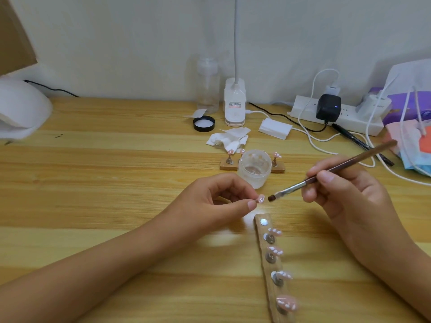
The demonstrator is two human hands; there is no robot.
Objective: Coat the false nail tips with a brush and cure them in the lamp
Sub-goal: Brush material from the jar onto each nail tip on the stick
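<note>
Four pink nail tips [275,231] stand on pegs along the wooden strip [268,271] lying near me on the tabletop [116,171]. A fifth tip [260,198] is pinched between the thumb and forefinger of my left grip [219,197]. My right grip [338,190] clasps the brush [326,174], its bristles just beside that tip. Behind them the frosted jar [254,169] stands lidless, its contents too faint to tell. The clear bottle [208,87] by the wall looks almost empty. The white curing lamp [21,110] sits far left.
</note>
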